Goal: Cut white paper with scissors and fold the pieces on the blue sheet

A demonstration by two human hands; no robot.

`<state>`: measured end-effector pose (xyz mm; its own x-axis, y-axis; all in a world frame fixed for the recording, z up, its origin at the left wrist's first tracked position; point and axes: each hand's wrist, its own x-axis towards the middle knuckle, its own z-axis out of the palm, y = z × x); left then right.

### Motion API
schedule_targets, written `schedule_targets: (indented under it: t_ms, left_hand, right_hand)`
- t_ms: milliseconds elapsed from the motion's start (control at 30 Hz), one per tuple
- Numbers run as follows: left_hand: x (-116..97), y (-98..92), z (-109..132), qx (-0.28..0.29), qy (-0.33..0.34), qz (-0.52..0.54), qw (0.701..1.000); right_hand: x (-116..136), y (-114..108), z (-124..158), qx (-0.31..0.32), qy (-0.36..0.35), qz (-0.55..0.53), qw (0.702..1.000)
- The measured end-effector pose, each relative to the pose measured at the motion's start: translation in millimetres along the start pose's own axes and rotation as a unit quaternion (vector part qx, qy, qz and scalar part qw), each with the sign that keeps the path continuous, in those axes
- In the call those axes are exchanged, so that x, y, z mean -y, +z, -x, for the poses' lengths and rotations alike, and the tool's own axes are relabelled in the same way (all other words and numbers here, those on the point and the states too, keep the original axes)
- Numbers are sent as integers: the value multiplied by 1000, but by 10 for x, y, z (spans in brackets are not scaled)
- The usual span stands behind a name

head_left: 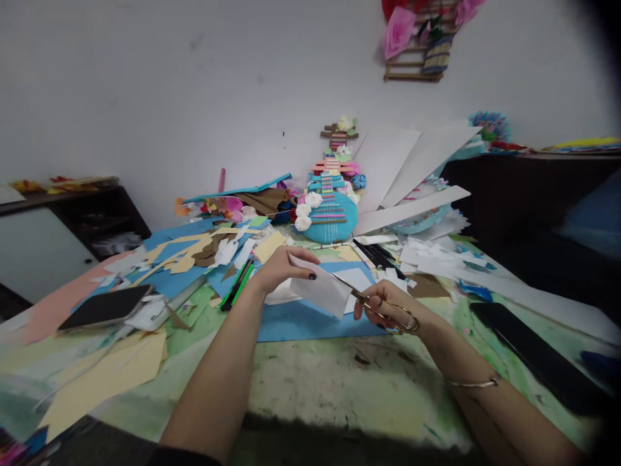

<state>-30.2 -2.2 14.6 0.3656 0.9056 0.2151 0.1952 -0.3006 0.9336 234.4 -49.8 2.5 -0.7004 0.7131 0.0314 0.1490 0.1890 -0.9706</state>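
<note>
My left hand [287,266] pinches a piece of white paper [323,290] between thumb and fingers, holding it up above the table. In my right hand [385,304] is a pair of gold-handled scissors [361,296], their blades pointing left at the paper's right edge. Whether the blades touch or cut the paper I cannot tell. Beneath both hands lies a sheet of blue paper [295,329], with another white piece [356,283] on it behind the scissors.
A blue paper lute with white flowers [332,217] leans against the wall. Paper scraps [194,249] crowd the left side, near a phone [104,307] and green pens [237,285]. Black pens [376,254] lie behind my right hand. A long black object [538,356] rests at right.
</note>
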Motion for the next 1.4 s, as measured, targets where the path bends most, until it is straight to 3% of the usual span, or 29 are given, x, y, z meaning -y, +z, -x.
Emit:
schedule_targets:
  t_ms: [200,367,633,1033,1400]
  left_hand:
    - [89,-11,-24,4,-13,128,992]
    - [33,19,-1,22,15,108,994]
    - [27,22,16,33,20,44,998]
    - [0,146,0,59,6,44,997]
    - [15,150,-14,59,8,73,996]
  right_hand:
    - [24,20,9,-3,8,4,1000]
    - [-19,-11,14,14,-12,25,1000]
    - [-114,-37,5,93,-73,-27,993]
    - [-165,-19,-27,67,-41,-39,996]
    - [-124,11,-23,36,-37,-56,997]
